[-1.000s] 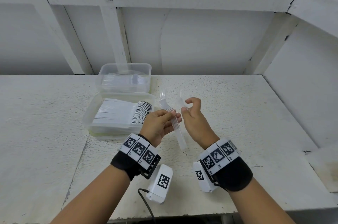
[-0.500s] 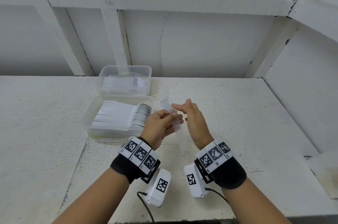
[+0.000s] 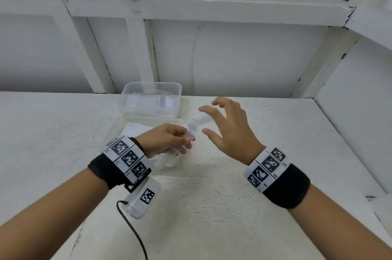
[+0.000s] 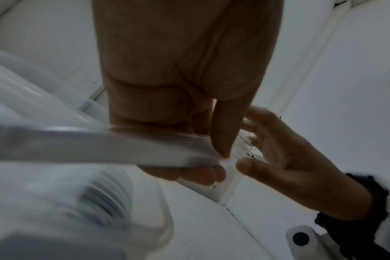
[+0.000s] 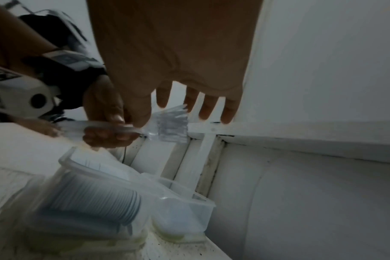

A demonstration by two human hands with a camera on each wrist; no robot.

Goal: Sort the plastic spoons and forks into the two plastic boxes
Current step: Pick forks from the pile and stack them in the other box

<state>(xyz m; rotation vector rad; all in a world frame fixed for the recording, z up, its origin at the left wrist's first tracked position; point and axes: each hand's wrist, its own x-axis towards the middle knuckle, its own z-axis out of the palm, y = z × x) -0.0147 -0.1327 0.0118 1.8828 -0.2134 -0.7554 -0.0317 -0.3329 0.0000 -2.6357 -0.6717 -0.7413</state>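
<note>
Head view shows sorting judged nearly finished: a last bundle of clear forks (image 3: 196, 127) is pinched in the left hand (image 3: 164, 139) just right of the near box (image 3: 118, 130), already filled, while the right hand (image 3: 230, 130) is spread open beside it.

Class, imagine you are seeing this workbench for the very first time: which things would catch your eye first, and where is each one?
First, the left hand at mid-scene, gripping a bunch of clear plastic forks whose tines fan out towards the spread fingers of the right hand. Behind the left hand, two clear plastic boxes stand one behind the other on the white table; the nearer holds a dense row of stacked cutlery.
</note>
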